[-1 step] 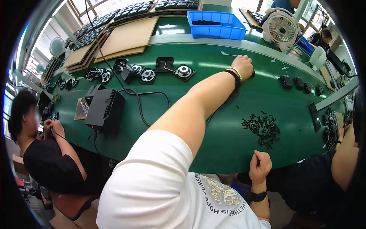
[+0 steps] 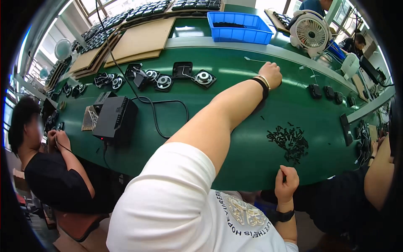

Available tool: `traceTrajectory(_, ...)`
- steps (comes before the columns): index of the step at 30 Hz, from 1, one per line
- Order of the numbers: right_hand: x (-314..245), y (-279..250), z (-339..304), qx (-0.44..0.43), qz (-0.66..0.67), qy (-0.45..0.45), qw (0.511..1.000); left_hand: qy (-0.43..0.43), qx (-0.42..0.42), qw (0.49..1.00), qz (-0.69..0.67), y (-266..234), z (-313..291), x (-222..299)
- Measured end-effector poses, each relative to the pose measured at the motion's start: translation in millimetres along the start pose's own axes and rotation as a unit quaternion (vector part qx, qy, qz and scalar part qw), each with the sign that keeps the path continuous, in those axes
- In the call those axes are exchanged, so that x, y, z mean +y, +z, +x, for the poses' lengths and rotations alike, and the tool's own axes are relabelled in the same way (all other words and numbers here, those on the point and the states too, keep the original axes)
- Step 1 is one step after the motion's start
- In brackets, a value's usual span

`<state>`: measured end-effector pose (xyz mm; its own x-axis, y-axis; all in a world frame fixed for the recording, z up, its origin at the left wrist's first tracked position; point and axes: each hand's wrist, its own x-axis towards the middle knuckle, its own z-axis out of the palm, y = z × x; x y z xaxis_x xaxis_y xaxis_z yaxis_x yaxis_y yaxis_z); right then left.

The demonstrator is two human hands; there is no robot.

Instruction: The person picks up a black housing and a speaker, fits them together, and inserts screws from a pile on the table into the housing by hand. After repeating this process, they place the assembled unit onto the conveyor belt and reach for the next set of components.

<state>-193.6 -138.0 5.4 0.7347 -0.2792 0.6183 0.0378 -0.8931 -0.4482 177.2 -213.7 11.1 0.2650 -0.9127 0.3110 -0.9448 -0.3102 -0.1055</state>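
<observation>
My left arm reaches across the green table (image 2: 247, 164) to its far side. There my left hand (image 2: 270, 74) is closed over a small black part (image 2: 280, 83), mostly hidden under the palm. A thin white wire with a white plug (image 2: 247, 59) runs out from beside the fingers. My right hand (image 2: 286, 182) is curled into a fist at the near edge, thumb against the fingers; what it holds, if anything, is hidden. Just beyond it lies a loose pile of short black strips (image 2: 289, 140).
Small black boxes with white wires (image 2: 315, 90) stand to the right. Speakers (image 2: 204, 77) and a black power unit (image 2: 115, 117) with cables sit left. A blue bin (image 2: 240, 31) and a white fan (image 2: 310, 32) are at the back. Co-workers sit left (image 2: 56, 168) and right (image 2: 380, 176).
My left hand and forearm have shifted very slightly right and down. The right hand stays where it was.
</observation>
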Motion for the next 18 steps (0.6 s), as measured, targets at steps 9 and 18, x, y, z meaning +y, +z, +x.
traceTrajectory(9, -17, -14, 42, -0.113, 0.074, 0.020, 0.991, -0.040, 0.074, 0.985, -0.154, -51, -50, -45)
traceTrajectory(18, -58, 97, 182, -0.270, 0.119, -0.165, 0.941, -0.368, -0.255, 0.893, 0.032, -108, -274, -282)
